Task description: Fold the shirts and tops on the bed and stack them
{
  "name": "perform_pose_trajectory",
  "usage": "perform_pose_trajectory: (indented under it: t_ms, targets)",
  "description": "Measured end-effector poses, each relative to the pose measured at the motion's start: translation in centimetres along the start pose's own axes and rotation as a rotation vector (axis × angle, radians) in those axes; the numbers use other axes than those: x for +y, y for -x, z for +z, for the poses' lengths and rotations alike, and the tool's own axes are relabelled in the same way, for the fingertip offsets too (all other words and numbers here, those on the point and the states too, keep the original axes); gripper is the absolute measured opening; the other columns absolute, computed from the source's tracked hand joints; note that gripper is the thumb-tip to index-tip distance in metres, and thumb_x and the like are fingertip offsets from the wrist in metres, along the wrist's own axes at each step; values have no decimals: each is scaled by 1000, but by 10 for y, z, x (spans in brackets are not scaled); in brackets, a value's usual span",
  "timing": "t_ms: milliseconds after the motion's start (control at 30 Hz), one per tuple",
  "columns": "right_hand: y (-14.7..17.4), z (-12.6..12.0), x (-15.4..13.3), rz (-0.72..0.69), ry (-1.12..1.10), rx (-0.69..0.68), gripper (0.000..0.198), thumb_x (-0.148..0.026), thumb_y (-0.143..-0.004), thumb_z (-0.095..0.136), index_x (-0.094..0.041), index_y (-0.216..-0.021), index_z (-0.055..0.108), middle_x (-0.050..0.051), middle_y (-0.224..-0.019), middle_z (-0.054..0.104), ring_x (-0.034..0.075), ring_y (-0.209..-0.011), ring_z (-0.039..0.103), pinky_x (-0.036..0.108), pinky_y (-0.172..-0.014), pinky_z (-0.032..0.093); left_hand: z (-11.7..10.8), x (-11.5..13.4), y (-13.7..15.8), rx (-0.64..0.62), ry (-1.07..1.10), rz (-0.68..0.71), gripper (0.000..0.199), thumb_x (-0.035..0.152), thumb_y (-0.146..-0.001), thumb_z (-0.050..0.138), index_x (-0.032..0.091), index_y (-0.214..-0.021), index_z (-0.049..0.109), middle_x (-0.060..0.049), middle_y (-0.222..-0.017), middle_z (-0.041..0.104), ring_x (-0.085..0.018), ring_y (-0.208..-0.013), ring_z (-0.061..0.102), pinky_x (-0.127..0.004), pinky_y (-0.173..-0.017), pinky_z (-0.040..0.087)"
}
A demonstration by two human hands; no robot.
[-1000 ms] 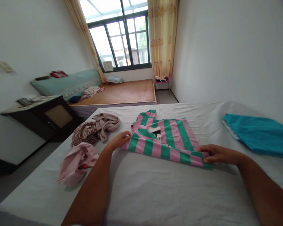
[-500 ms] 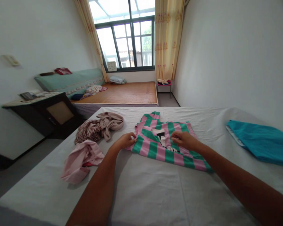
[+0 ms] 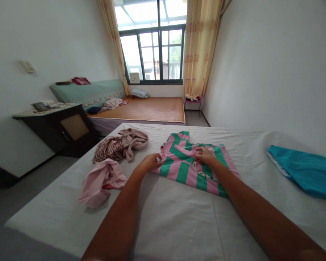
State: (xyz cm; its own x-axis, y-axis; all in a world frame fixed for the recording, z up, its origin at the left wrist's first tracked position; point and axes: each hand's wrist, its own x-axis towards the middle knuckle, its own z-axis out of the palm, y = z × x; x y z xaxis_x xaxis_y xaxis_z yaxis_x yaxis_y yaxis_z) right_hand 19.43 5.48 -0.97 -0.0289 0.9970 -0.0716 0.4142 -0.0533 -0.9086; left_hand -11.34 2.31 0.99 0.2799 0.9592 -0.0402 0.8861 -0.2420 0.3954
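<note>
A pink and green striped shirt (image 3: pixel 179 174) lies partly folded on the white-sheeted bed (image 3: pixel 174 217), and a black-and-white print shows in part on its front. My left hand (image 3: pixel 151 162) is closed in a pinch at the shirt's left edge, by the collar end. Over the middle of the shirt, my right hand (image 3: pixel 207 157) pinches a folded-over flap of the cloth and covers part of the print. The fabric between the fingertips is mostly hidden.
Left of the shirt lie a pink garment (image 3: pixel 101 183), a brown patterned garment (image 3: pixel 108 149) and a beige garment (image 3: pixel 134 142). A folded blue cloth (image 3: pixel 306 172) rests at the right. Behind stand a second bed (image 3: pixel 157 108), a dark cabinet (image 3: pixel 73 128) and a small stool (image 3: pixel 192 100).
My right hand has moved a little up and over the print, and the striped flap now reaches it. My left hand stays at the left edge. The whole view has shifted slightly.
</note>
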Motion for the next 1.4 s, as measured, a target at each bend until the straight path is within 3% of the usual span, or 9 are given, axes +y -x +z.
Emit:
perform_pose_trajectory:
  t_ms: [133,300,500,700,867,1000,1067,1200,1400]
  targets:
    - [-4,0,3,-17,-30,-38,27,-21,-77,65,-16,-103,57,0,-71,65,11,-56,61,20,-49,49,2,23,2,274,-99,98,26,33,-89,51,25,-108,67,-6,-106,68,-21,-96,61,-28,-77,46]
    - [-11,7,-12,-109,-35,-115,27,-13,-65,69,-14,-92,66,1,-69,67,11,-58,59,21,-53,47,18,37,-2,131,-21,432,25,20,-87,52,25,-105,70,-4,-112,68,-21,-109,57,-32,-101,40]
    - [16,-8,-14,-592,124,-324,24,-7,-67,55,-20,-76,73,3,-83,72,19,-86,62,33,-84,48,24,28,-7,307,44,126,45,22,-79,62,19,-124,58,-10,-125,60,-25,-115,53,-36,-98,44]
    - [30,-21,6,-711,365,-295,33,1,-56,42,-21,-57,67,3,-69,69,20,-89,60,31,-83,46,29,25,-12,246,97,346,52,9,-74,57,23,-125,61,-6,-124,62,-23,-118,51,-37,-105,39]
    - [35,-11,-4,-695,411,-18,38,0,-63,40,-22,-76,70,3,-83,71,20,-92,59,35,-88,45,27,29,-11,172,161,464,42,4,-70,48,25,-92,77,-2,-106,70,-19,-103,59,-33,-99,43]
    - [50,-1,-12,-846,469,-320,27,-13,-80,52,-24,-97,70,4,-103,71,21,-103,59,37,-95,43,26,28,-9,55,141,452,40,4,-69,47,24,-85,77,-1,-101,72,-18,-98,62,-29,-96,45]
    - [54,-8,-8,-813,486,-385,22,-21,-85,54,-25,-101,70,5,-110,70,21,-106,59,37,-97,42,24,23,-10,108,130,365,35,7,-74,47,23,-84,76,-1,-100,72,-18,-100,62,-29,-96,45]
    - [55,-52,17,-605,560,-219,22,-30,-88,52,-24,-97,71,6,-107,72,23,-102,62,39,-94,44,20,8,-14,311,52,138,34,16,-85,46,21,-109,70,-7,-116,67,-21,-111,58,-33,-101,42]
    - [44,-126,59,-333,599,-10,31,-36,-86,50,-23,-106,69,7,-106,72,24,-97,66,37,-88,48,20,-6,-19,308,-27,107,34,24,-89,48,19,-116,67,-10,-124,63,-23,-118,55,-35,-105,38]
